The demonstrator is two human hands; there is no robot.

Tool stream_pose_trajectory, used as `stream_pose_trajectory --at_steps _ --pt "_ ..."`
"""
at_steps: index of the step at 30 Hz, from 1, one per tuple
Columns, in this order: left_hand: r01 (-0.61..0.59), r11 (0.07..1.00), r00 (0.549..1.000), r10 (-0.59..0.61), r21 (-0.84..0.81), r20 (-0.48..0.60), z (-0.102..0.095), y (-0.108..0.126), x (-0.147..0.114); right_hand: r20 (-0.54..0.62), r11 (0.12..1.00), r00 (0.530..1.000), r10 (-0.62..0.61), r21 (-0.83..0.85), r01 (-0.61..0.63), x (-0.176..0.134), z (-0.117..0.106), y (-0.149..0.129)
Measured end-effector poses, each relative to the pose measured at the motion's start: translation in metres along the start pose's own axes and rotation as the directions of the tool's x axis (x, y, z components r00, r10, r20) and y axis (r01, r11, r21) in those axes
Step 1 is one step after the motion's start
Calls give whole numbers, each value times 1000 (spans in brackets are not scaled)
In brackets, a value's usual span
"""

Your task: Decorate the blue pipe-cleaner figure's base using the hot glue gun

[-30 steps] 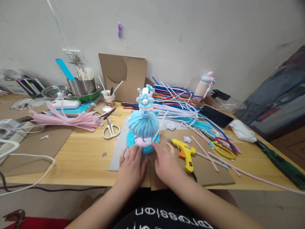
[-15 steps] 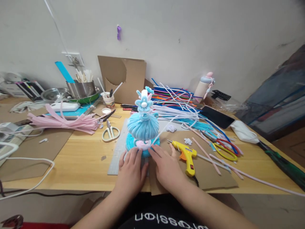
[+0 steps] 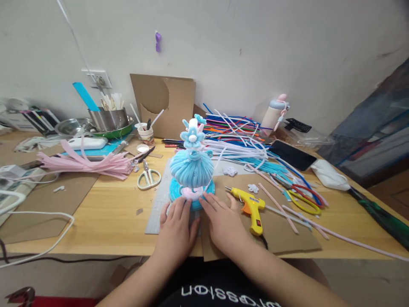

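Observation:
In the middle of the table stands a light-blue pipe-cleaner figure [image 3: 191, 168] with a full ribbed skirt and blue flower shapes on top. It is on a round blue base [image 3: 174, 187] with a pale pink patch. My left hand [image 3: 175, 226] rests its outstretched fingertips on the base's front edge, thumb apart. Beside it, my right hand [image 3: 223, 217] touches the front right of the base, fingers extended and its thumb hidden. A white pipe-cleaner strand [image 3: 218, 161] rises from the base near my right fingertips. A yellow glue gun [image 3: 254, 211] lies just right of my right hand.
White-handled scissors [image 3: 148, 177] and a pink pipe-cleaner bundle [image 3: 89, 162] lie left. Behind right are piled coloured pipe cleaners [image 3: 233, 128] and a phone [image 3: 292, 154]. Yellow-and-red-handled scissors [image 3: 303, 202] lie right, on cardboard [image 3: 287, 238]. A bottle [image 3: 275, 115] stands by the wall.
The white strand beside the skirt now stands steeper, its free end further left. Both hands stay at the base's front edge, almost unmoved. The camera view has shifted slightly.

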State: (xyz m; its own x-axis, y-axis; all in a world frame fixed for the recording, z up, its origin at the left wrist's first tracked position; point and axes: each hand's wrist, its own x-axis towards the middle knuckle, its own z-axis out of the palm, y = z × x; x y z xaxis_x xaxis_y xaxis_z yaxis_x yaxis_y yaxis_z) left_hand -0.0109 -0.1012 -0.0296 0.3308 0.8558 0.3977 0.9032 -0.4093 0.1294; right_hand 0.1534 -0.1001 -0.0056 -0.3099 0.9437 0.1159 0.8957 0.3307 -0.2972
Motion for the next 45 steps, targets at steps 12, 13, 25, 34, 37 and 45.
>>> stream_pose_trajectory --at_steps 12,13,25,34,37,45 --pt "172 982 982 -177 74 64 -19 -45 44 1 1000 1000 -21 -21 21 1 2 2" --pt "158 984 982 -166 83 92 -18 -45 46 0 1000 1000 -21 -23 21 1 2 2" --pt "156 988 980 -154 -3 129 -6 -45 44 10 998 999 -39 -39 39 2 -1 2" --pt "133 991 984 -133 7 120 -8 -42 45 7 999 999 -39 -32 39 1 -1 2" --pt "135 991 984 -133 -10 116 -7 -43 45 2 999 999 -39 -35 39 2 -1 2" --pt "130 991 988 -127 -40 83 -3 -40 39 -13 998 999 -48 -33 48 2 1 3"
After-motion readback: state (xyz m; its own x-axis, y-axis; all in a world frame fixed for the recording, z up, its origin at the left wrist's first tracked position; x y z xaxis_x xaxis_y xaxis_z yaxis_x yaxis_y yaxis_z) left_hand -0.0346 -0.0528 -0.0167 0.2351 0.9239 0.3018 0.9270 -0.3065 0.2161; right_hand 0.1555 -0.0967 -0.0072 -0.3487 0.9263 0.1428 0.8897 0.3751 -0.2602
